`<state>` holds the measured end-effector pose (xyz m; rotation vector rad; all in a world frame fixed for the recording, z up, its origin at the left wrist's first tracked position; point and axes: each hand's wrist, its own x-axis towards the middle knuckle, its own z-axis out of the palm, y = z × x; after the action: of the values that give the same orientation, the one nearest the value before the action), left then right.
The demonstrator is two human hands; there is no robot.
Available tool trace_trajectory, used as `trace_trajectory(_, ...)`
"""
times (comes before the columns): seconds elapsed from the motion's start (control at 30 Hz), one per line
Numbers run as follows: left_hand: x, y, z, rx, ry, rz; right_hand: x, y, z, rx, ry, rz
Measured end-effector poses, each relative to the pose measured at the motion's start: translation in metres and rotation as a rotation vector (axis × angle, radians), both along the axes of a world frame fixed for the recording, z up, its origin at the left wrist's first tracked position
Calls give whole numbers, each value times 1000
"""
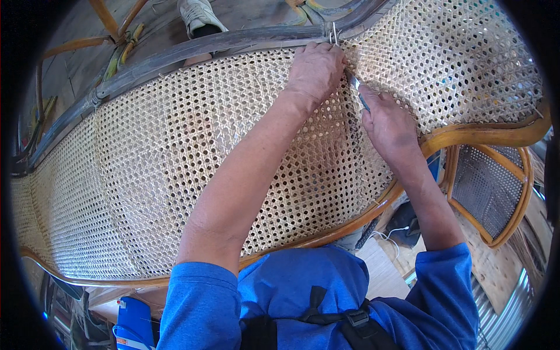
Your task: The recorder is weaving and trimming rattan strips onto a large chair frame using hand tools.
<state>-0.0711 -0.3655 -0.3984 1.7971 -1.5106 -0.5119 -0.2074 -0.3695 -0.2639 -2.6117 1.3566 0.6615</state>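
A long panel of woven cane webbing (pixel 140 175) stretches across a curved rattan frame in front of me. My left hand (pixel 318 73) rests on its far edge, fingers curled down against the dark grey pole (pixel 216 44); whatever they pinch is hidden. Just beyond those fingers, a thin U-shaped metal wire (pixel 333 35) stands up at the pole. In my right hand (pixel 389 119) is a slim knife-like tool (pixel 353 80) with a metal front and a bluish handle. Its tip points up and left to the webbing beside my left fingers, along a crease with loose cane ends.
A glossy brown rattan rail (pixel 490 134) bounds the near side. Below it on the right is a smaller caned piece (pixel 487 186). Other rattan frames (pixel 111 35) and a person's shoe (pixel 198 16) are past the far edge. A blue container (pixel 134 321) sits lower left.
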Motion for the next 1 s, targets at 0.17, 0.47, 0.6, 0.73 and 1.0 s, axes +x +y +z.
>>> trace_trajectory(0.17,1,1,0,52,38,-24,15,-20,13,89,50,76)
trace_trajectory(0.47,4,3,1,31,199,-54,75,-77,34,179,286,179)
trace_trajectory(0.6,3,1,0,38,151,-69,57,-74,43,175,226,240)
trace_trajectory(0.73,0,3,-3,-65,-21,10,37,-52,74,112,12,73)
trace_trajectory(1.0,-5,6,7,45,-258,-106,15,-37,64,99,-112,-103)
